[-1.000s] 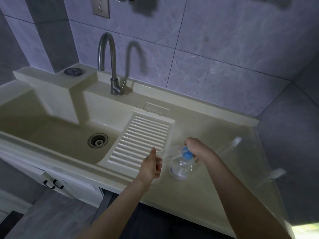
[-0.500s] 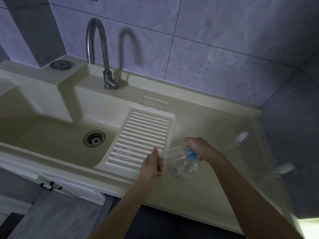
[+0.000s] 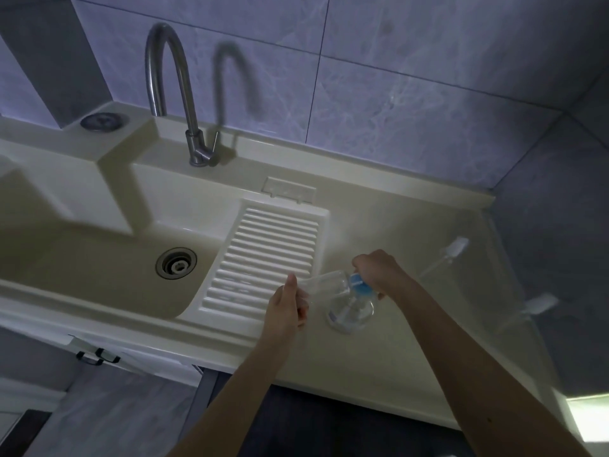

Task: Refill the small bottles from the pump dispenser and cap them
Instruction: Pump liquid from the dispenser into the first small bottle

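Bottle (image 3: 324,285) is lying tilted in my closed left hand (image 3: 286,306), mouth pointing at the pump (image 3: 357,282); my right hand (image 3: 375,270) is pressing down, gripping the pump.

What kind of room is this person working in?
Probably a laundry or utility corner: a sink with a built-in ribbed washboard, a tall curved faucet, and grey tiled walls around the counter.

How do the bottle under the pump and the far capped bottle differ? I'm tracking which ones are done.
The small bottle in the left hand is tilted, its mouth at the blue pump; the capped bottle lies untouched on the counter. The held one shows no cap; the far one wears a white cap. Both are clear.
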{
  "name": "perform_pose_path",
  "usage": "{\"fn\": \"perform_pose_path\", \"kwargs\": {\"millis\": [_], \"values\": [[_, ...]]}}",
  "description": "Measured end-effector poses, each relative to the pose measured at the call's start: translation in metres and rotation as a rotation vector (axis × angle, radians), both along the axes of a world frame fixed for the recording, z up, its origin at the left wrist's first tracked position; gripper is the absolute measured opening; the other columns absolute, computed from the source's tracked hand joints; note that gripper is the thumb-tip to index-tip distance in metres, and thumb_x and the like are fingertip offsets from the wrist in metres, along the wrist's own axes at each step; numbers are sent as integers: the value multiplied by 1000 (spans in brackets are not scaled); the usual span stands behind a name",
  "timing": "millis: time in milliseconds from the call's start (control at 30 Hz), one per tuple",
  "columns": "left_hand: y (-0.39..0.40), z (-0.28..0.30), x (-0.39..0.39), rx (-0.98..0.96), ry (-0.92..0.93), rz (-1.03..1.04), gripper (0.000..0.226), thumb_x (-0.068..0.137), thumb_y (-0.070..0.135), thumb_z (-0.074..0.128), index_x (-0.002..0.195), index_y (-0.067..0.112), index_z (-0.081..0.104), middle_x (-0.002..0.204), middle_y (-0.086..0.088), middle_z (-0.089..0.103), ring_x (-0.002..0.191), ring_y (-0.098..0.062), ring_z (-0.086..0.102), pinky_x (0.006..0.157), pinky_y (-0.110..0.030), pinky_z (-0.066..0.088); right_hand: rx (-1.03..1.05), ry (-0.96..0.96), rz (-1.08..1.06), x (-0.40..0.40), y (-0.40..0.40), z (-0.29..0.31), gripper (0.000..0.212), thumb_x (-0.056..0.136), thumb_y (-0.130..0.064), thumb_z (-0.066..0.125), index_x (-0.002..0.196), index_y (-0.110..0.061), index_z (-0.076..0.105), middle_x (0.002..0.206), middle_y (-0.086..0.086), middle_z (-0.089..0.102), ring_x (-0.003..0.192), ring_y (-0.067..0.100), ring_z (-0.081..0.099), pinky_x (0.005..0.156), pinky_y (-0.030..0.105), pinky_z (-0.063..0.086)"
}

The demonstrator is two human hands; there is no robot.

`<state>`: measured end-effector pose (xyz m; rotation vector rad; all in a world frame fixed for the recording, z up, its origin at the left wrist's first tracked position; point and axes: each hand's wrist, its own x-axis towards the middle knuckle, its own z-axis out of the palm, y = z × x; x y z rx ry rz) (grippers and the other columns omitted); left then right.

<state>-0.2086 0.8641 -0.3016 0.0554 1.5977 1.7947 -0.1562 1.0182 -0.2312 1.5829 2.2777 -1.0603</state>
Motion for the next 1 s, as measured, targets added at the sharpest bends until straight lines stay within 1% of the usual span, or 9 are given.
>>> {"fn": "perform_pose_path", "kwargs": {"millis": [133, 200, 333, 400, 500, 633, 767, 867, 1000], "values": [[0, 1, -1, -15, 5, 5, 44, 100, 38, 38, 72, 7, 52, 54, -4, 44, 37, -7, 38, 39, -19, 30, -53, 2, -10, 0, 0, 1, 37, 89, -32, 47, 108, -2, 60, 102, 14, 61, 83, 29, 60, 70, 35, 50], [-1, 3, 1, -10, 39, 2, 43, 100, 36, 38, 73, 6, 52, 54, -4, 44, 37, -6, 38, 39, -18, 30, -178, 8, -1, 0, 2, 5, 45, 89, -39, 50, 117, -4, 56, 101, 9, 61, 91, 27, 59, 79, 36, 48], [-4, 10, 6, 30, 175, 24, 39, 100, 31, 38, 74, 5, 50, 56, -4, 41, 43, -7, 37, 42, -15, 33, -355, -33, 21, -2, 5, 10, 70, 85, -54, 54, 138, -10, 43, 126, 12, 55, 116, 34, 52, 97, 47, 40], [-4, 11, 5, 20, 203, 30, 38, 100, 32, 39, 74, 7, 50, 56, -3, 42, 47, -8, 38, 45, -15, 34, -338, 4, 6, -2, 4, 9, 68, 87, -56, 51, 138, -11, 41, 111, 6, 60, 102, 28, 56, 92, 42, 40], [-2, 10, 5, 14, 209, 40, 39, 100, 31, 38, 73, 7, 50, 56, -3, 41, 47, -9, 38, 45, -16, 33, -244, 80, -17, -1, 2, 8, 48, 92, -45, 49, 123, -8, 51, 77, -6, 55, 71, 14, 51, 73, 30, 42], [-1, 7, 8, 33, 197, 62, 40, 100, 30, 38, 68, 7, 46, 53, -1, 38, 42, -6, 34, 41, -14, 30, -90, 71, -37, 0, -4, 6, 24, 87, -30, 51, 77, -8, 55, 74, 2, 57, 61, 15, 53, 55, 24, 39], [-3, 7, 6, 25, 179, 47, 39, 100, 32, 39, 72, 7, 48, 54, -2, 38, 42, -4, 35, 41, -14, 31, -24, 27, -31, -2, -6, 6, 24, 84, -25, 52, 67, -8, 50, 71, 6, 53, 58, 18, 51, 53, 24, 38], [-3, 6, 8, 24, 181, 42, 40, 100, 32, 38, 69, 8, 46, 55, -2, 36, 40, -2, 34, 41, -13, 30, -76, 40, -12, 0, -5, 10, 22, 86, -27, 51, 74, -8, 53, 80, 6, 58, 61, 17, 51, 54, 24, 37], [-1, 10, 8, 9, 169, 49, 39, 100, 33, 38, 73, 6, 49, 55, -2, 39, 43, -7, 35, 42, -15, 31, -278, 86, -18, 3, -4, 19, 47, 92, -43, 51, 121, -6, 52, 72, -4, 57, 73, 15, 53, 76, 29, 40]]}}
